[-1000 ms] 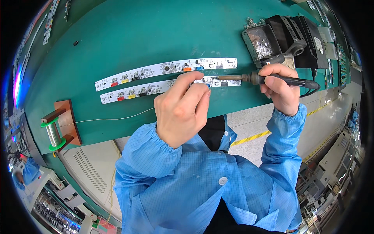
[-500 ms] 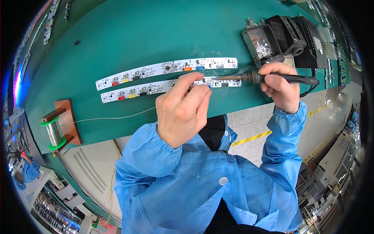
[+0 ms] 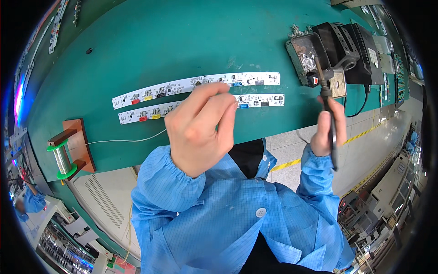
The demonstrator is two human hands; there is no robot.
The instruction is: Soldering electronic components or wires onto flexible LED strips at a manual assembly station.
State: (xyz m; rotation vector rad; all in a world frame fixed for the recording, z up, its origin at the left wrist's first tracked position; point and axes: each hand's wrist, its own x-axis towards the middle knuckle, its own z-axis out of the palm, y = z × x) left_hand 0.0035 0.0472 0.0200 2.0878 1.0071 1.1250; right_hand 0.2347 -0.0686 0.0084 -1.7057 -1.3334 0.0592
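My right hand (image 3: 323, 130) grips a soldering iron (image 3: 325, 92) by its dark handle. The iron points away from me, its tip over the metal tray (image 3: 305, 54) of solder scraps at the right. Over the near circuit board (image 3: 272, 100), my left hand (image 3: 198, 130) is closed in a pinch on solder wire (image 3: 125, 140), which trails left to a spool; the wire's end is hidden by the fingers. This hand covers the middle of the near board. Just beyond lies a second long, curved white board (image 3: 178, 86) with red, yellow, black and blue connectors.
The green-flanged solder spool (image 3: 63, 160) sits on a brown wooden stand (image 3: 83, 141) at the left. Beside the tray are an iron holder with a sponge (image 3: 338, 83) and a black box-shaped unit (image 3: 365, 52). A small black piece (image 3: 89, 50) lies far left on the green mat (image 3: 150, 41).
My right hand has swung the iron off the near board, turning its tip away over the scrap tray. My left hand has shifted slightly left and nearer, uncovering more of the boards' right part.
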